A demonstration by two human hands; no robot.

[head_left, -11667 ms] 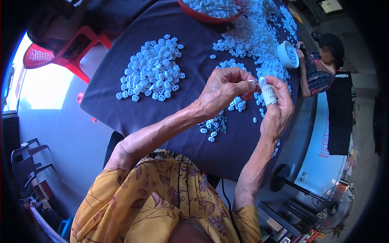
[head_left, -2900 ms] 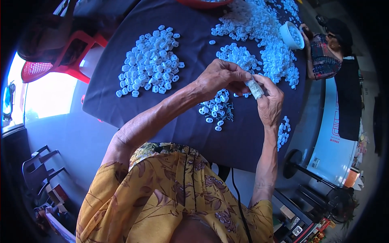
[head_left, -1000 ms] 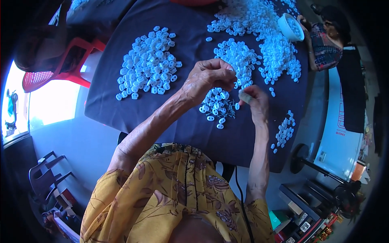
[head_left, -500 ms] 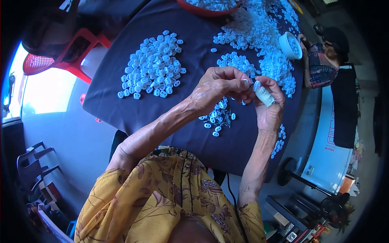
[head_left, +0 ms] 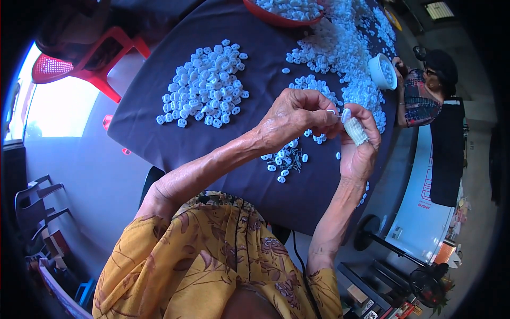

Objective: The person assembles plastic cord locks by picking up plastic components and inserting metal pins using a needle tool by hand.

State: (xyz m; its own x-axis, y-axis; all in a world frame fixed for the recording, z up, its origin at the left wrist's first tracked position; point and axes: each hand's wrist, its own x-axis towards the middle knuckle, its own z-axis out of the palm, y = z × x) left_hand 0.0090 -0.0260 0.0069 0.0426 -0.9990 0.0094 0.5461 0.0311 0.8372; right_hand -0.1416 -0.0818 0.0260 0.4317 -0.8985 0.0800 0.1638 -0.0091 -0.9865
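Note:
My left hand (head_left: pixel 300 114) is closed in a pinch, with a small white piece (head_left: pixel 332 111) at its fingertips. Opposite it, my right hand (head_left: pixel 362 146) grips a white oval plastic piece (head_left: pixel 346 115) between thumb and index finger. A pale ribbed sleeve (head_left: pixel 356 132) covers part of a digit on that hand. The two hands nearly touch over the dark tablecloth. Just below them lies a little heap of thin metal bits (head_left: pixel 292 161) mixed with white two-holed oval pieces (head_left: pixel 281 179). My fingers hide exactly how the held pieces meet.
A pile of white two-holed pieces (head_left: pixel 204 87) lies on the left of the dark cloth (head_left: pixel 154 106). Far off are a large white heap (head_left: pixel 340 45), a red basin (head_left: pixel 281 20) and a white tub (head_left: pixel 382 73). Another person (head_left: pixel 427 87) works at the right edge.
Both hands have shifted slightly right in the picture, the view having moved too. My left fingertips now point straight at the oval piece in my right hand. A loose white piece shows beside my right wrist.

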